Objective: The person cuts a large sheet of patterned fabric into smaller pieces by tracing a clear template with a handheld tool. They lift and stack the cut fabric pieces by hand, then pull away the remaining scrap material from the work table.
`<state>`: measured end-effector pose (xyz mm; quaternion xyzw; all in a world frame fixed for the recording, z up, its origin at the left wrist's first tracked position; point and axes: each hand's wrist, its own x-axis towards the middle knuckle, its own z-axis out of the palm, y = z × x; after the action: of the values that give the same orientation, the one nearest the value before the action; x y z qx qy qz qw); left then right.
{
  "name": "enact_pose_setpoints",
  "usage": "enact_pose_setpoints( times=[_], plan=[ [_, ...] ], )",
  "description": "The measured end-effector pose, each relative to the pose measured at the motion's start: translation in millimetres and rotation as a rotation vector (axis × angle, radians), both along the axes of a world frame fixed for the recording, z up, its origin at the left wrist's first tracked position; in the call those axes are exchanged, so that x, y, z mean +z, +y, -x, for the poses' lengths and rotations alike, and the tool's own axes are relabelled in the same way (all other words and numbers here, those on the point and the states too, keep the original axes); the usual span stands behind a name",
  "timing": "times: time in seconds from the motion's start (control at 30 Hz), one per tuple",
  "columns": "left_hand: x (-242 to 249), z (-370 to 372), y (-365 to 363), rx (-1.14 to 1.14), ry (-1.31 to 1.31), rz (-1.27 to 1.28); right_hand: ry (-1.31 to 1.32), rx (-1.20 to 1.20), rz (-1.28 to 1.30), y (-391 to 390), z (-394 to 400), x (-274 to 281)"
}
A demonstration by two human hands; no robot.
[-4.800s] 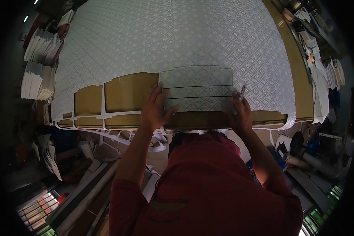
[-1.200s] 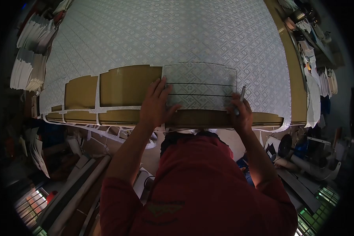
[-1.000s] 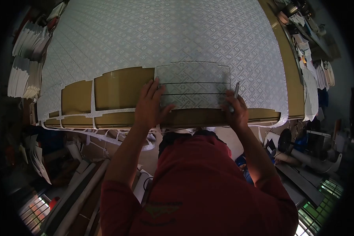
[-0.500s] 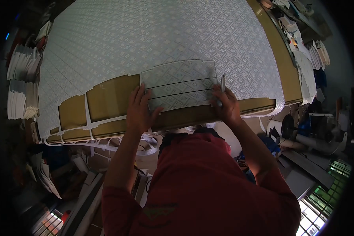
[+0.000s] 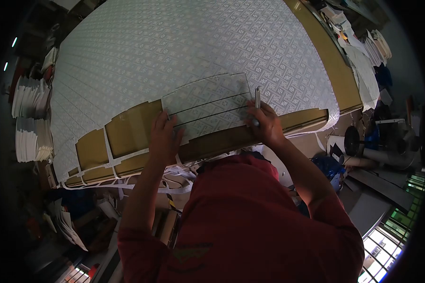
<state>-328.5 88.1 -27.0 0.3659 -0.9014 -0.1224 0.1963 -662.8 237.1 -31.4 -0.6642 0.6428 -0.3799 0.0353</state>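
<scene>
Clock directions refer to the centre of the view. At 9 o'clock, far out, white stacked sheets [image 5: 29, 140] stand beside the counter [image 5: 133, 128]. Nearer, between 8 and 9 o'clock, narrow white strips [image 5: 109, 164] border cut-out openings in the large patterned sheet [image 5: 174, 42], exposing the brown counter surface.

At 9 o'clock, close in, the left hand [image 5: 164, 141] rests at the left edge of the patterned panel [image 5: 205, 101]. Its grip is wide: fingers spread, no tool visible.

The panel lies flat at 12 o'clock, between the hands, near the counter's front edge. Two dark lines cross it lengthwise. Whether it is separate along these lines cannot be determined.

Change noted: the panel and counter edge, previously near level in view, now slope upward to the right. Both hands remain at the panel's ends. Judgement: the viewpoint has turned; the working arrangement is essentially unchanged.

Between 2 and 3 o'clock, the right hand [image 5: 267, 126] contacts the panel's right end. Its grip is narrow, closed on a slim silver tool [image 5: 258, 99] held upright in view; the tool type is unclear. Farther out, at 2 o'clock, loose white papers [image 5: 361, 78] lie alongside the counter. A barred window [image 5: 382, 247] is at 4 o'clock.
</scene>
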Motion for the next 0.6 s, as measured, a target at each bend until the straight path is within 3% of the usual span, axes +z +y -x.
enact_pose_setpoints(
  times=[0.13,0.2,0.33,0.4,0.6],
  plan=[
    [29,13,-19,-0.059,-0.116,-0.014,0.029,0.030,0.059,-1,2,2],
    [38,23,-33,-0.198,-0.226,-0.176,0.037,0.038,0.077,-2,2,2],
    [50,53,-56,-0.398,-0.232,-0.108,0.034,0.030,0.070,-2,1,2],
    [65,74,-62,-0.496,-0.426,-0.135,0.033,0.021,0.069,-1,1,2],
    [81,127,-59,-0.763,-0.656,-0.058,0.031,0.002,0.081,-1,-1,8]
  ],
)
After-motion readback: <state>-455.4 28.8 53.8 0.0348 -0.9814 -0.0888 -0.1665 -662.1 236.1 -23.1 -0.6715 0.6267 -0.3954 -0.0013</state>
